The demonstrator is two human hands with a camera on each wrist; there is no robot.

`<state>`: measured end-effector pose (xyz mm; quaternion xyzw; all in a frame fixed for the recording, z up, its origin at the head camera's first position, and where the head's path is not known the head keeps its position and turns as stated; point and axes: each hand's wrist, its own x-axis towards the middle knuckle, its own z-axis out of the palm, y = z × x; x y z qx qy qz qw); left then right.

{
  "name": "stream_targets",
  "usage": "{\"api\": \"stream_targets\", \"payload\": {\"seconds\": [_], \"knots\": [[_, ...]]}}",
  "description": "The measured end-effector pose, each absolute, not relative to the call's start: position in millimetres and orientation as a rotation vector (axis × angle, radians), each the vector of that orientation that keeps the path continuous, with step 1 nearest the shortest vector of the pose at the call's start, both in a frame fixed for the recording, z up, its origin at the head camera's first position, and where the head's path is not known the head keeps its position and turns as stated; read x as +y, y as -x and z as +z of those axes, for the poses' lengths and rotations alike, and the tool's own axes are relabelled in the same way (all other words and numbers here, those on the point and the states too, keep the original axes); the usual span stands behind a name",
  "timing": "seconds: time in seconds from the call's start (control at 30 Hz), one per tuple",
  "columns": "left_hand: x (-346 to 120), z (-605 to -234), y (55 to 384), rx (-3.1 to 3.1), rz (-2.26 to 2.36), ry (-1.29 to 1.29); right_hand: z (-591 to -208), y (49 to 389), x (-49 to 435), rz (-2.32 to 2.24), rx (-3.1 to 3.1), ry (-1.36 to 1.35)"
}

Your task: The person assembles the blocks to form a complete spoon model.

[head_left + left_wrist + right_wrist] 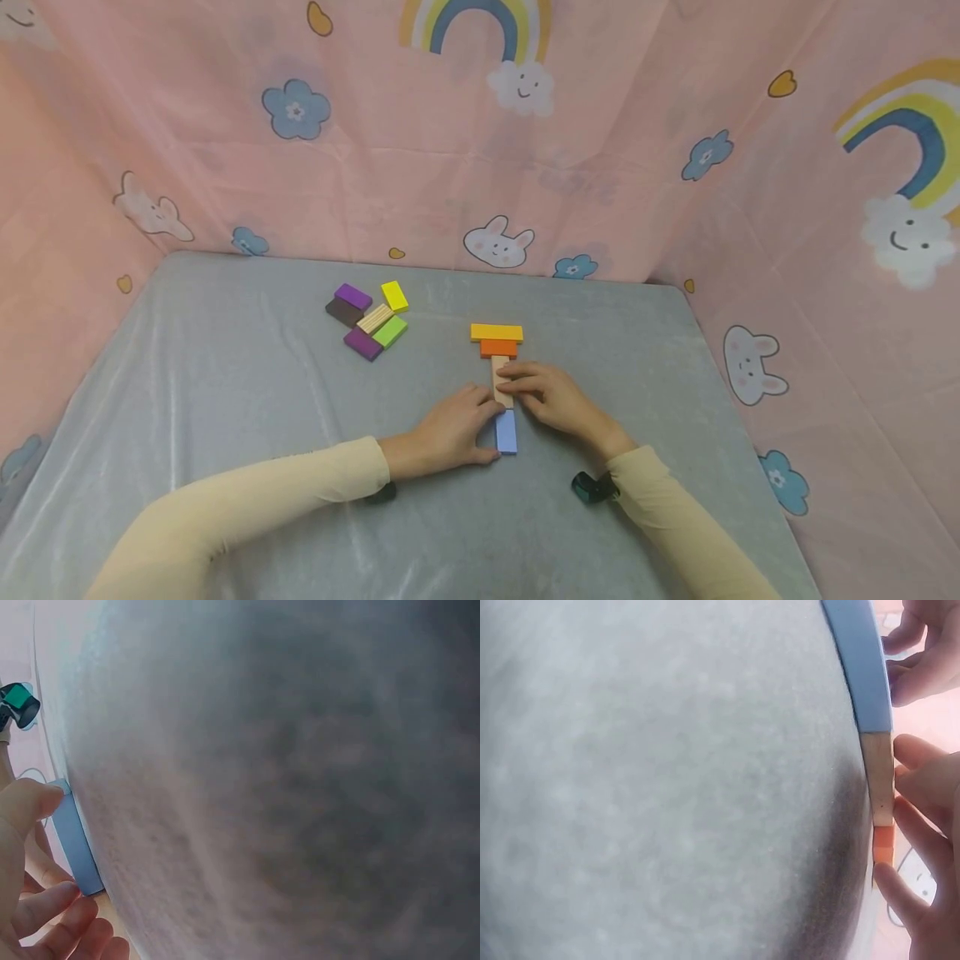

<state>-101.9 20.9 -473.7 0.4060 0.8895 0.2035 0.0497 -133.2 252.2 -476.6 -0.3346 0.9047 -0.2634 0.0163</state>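
A line of blocks lies on the grey cloth. At its near end is a blue block (506, 433), with a plain wooden block (501, 379) touching its far end. Beyond that, an orange block (498, 348) and a yellow-orange block (497, 332) lie crosswise. My left hand (453, 425) pinches the blue block lengthwise, thumb at the near end and fingers at the far end; the left wrist view shows this blue block (75, 844) too. With fairly straight fingers, my right hand (558, 400) touches the plain wooden block (880, 780), one fingertip close to the orange block (883, 844).
Several loose blocks lie at the back left: two purple blocks (353, 296), a dark brown block (344, 312), a striped wooden block (375, 318), a green block (390, 332) and a yellow block (394, 297). A pink printed curtain (405, 183) hangs behind the table (262, 358).
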Motion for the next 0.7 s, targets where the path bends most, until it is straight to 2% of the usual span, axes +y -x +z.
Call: {"api": "stream_targets", "payload": {"seconds": [0.7], "knots": [[19.6,-467.2,99.8,2.729,0.617,-1.244,-476.4,132.4,251.8,-0.848,2.826,1.082]]}}
